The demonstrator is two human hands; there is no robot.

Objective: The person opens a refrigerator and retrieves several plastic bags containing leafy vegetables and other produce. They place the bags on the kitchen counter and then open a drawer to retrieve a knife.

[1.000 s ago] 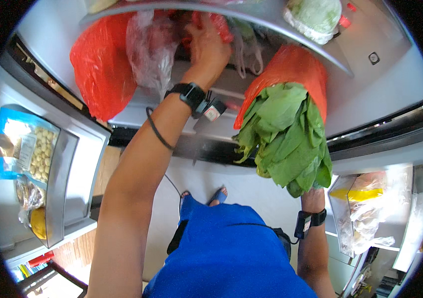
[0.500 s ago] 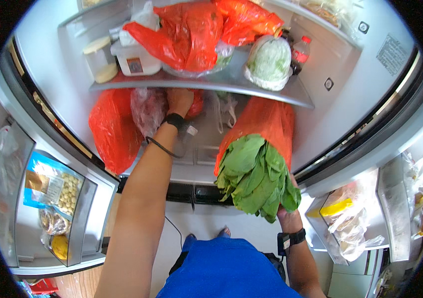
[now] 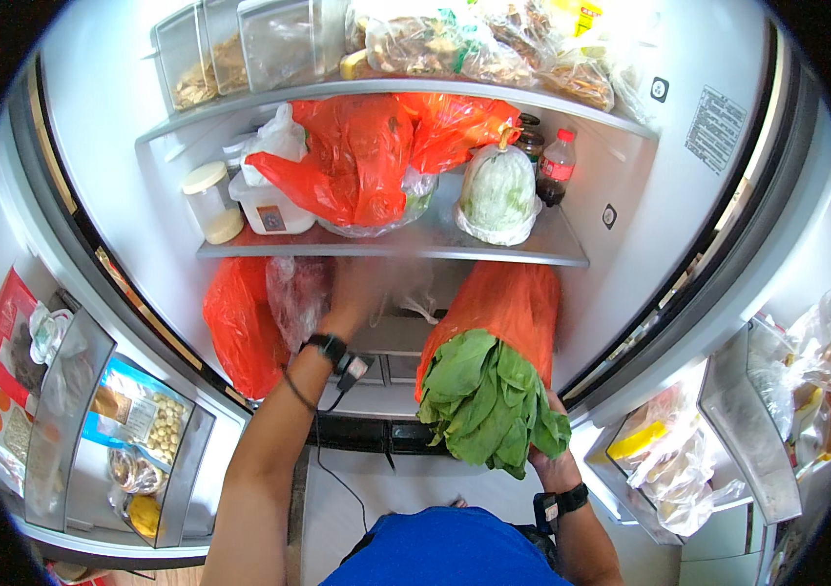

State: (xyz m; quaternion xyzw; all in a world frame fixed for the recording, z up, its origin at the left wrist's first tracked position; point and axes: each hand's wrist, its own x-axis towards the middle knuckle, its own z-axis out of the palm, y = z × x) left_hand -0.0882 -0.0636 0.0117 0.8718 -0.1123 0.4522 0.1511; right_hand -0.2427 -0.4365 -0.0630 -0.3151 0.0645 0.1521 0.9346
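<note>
On the lower fridge shelf, at the right, a bunch of leafy greens point(image 3: 489, 400) sticks out of a red plastic bag point(image 3: 505, 298), leaves toward me. My right hand point(image 3: 554, 467) grips it from the right and below; most of its fingers are hidden behind the leaves. My left hand point(image 3: 362, 288) reaches under the middle shelf, smeared by motion, so its fingers cannot be made out. Left of it lie a clear plastic bag with dark contents point(image 3: 298, 298) and a full red plastic bag point(image 3: 240, 327). A white plastic strip point(image 3: 420, 305) shows to its right.
Above my hands, the middle shelf point(image 3: 386, 246) carries red bags point(image 3: 357, 156), a wrapped pale green melon-like vegetable point(image 3: 498, 190), a dark drink bottle point(image 3: 556, 168) and tubs point(image 3: 274, 210). Both doors stand open, their bins point(image 3: 147, 439) holding food packets. A cable point(image 3: 337, 469) hangs from my left wrist.
The view has tilted up, showing the top shelf. My left hand has moved right, away from the clear bag, and is blurred. My right hand stays at the greens.
</note>
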